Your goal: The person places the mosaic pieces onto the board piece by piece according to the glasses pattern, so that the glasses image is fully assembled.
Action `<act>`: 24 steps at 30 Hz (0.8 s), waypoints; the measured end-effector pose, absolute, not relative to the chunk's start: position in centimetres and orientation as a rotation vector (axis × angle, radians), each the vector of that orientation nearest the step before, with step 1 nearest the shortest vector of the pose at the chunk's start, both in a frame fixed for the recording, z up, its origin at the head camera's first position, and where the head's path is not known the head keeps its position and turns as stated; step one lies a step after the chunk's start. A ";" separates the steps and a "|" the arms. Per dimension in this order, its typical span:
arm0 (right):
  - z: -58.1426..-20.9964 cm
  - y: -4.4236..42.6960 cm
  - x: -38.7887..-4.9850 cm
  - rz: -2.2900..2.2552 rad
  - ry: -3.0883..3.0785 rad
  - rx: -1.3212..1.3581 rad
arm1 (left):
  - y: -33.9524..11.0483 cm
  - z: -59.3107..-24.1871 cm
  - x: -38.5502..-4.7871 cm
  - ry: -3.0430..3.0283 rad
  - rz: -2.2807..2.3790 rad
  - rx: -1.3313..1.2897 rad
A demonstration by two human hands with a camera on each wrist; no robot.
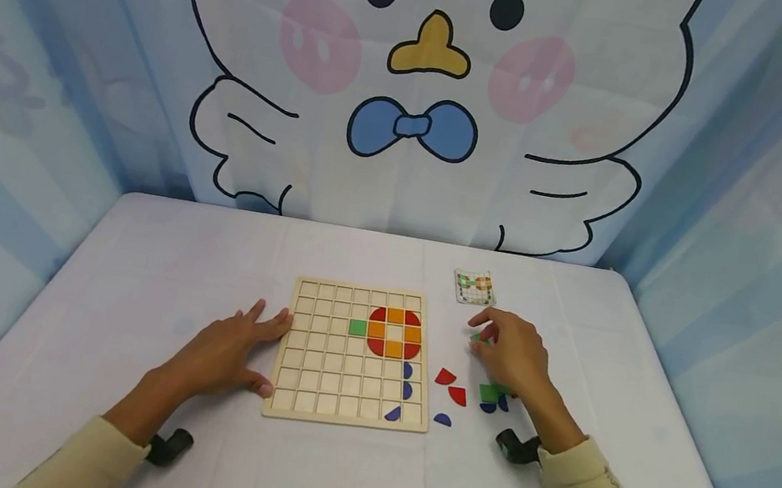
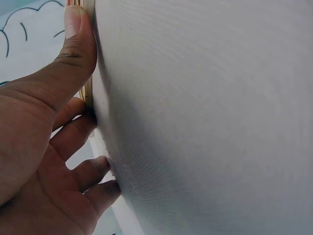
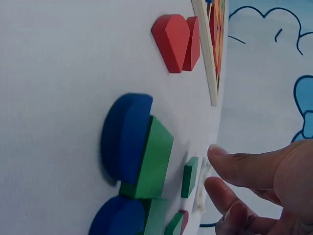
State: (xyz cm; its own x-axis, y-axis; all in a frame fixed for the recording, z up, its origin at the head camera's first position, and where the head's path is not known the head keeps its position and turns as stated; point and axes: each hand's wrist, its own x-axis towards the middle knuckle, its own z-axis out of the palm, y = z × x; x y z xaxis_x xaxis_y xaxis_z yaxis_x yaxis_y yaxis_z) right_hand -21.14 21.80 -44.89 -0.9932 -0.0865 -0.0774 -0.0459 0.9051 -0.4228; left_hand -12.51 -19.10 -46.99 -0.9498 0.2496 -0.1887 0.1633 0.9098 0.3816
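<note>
A wooden grid board [image 1: 314, 362] lies on the table. My left hand [image 1: 223, 352] rests at its left edge with fingers spread; in the left wrist view the thumb [image 2: 73, 46] touches the board's rim. Red quarter circles and orange squares form a ring [image 1: 376, 330] on the board, with a green square [image 1: 357, 328] beside it and three blue half circles [image 1: 404, 390] below. Right of the board, my right hand [image 1: 515, 351] hovers by a green block [image 3: 190, 177]. Thumb and index finger stand apart, and the block lies on the table just off their tips.
Two red quarter circles [image 1: 458, 395] and a blue half circle [image 1: 442, 419] lie right of the board. Green blocks [image 3: 154, 164] and blue half circles [image 3: 126, 139] lie under the right forearm. A small pattern card [image 1: 474, 288] sits behind the right hand.
</note>
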 end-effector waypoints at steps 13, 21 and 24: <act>-45.6 22.9 -21.9 -0.558 2.938 -0.066 | -19.1 -47.0 -12.5 2.835 0.532 0.305; -45.7 22.7 -22.1 -0.570 2.929 -0.052 | -19.1 -46.8 -12.5 2.838 0.534 0.314; -45.7 22.6 -22.1 -0.593 2.934 -0.064 | -19.1 -46.8 -12.5 2.840 0.535 0.322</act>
